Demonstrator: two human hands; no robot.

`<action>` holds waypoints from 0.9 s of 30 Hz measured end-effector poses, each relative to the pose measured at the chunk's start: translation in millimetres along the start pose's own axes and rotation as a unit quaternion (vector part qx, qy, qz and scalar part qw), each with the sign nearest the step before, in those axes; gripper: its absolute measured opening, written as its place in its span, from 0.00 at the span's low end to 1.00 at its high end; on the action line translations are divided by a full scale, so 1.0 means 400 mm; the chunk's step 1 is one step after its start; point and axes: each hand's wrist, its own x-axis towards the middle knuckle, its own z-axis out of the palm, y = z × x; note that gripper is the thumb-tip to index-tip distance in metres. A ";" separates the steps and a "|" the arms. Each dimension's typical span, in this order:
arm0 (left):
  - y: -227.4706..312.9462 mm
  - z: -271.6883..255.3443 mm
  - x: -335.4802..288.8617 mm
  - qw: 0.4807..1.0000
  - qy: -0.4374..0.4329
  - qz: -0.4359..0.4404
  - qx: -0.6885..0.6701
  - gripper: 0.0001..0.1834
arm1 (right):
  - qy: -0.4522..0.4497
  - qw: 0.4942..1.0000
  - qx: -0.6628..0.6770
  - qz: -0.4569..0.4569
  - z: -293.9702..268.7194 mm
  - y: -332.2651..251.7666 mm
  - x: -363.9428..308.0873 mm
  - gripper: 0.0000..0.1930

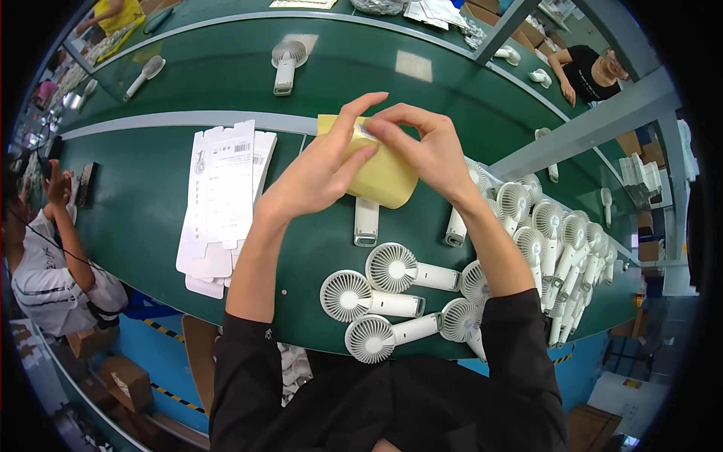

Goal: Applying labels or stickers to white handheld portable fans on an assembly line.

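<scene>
In front of me a yellow sheet [390,181] is held up, its lower edge curling. My left hand [320,169] grips its left side, thumb across the front and index finger raised; the other fingers are mostly hidden. At the sheet's top, my right hand [429,143] has its fingertips pinched at a small pale label [366,132]. Whether the label is fully off the sheet I cannot tell. Below the sheet shows the handle of a white handheld fan [367,222], its head covered. Nearer me lie several more white handheld fans [391,267] on the green table [301,264].
Flat white cartons [220,188] are stacked left of my left arm. A large heap of white fans [553,233] lies to the right, beside a grey post [595,124]. Beyond the metal rail [188,119], a fan [285,66] rests on a green belt. Other people sit left and far right.
</scene>
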 end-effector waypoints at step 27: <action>-0.047 -0.014 0.012 0.995 0.015 -0.080 0.053 0.20 | 0.060 0.998 0.026 0.004 -0.016 0.028 0.023 0.08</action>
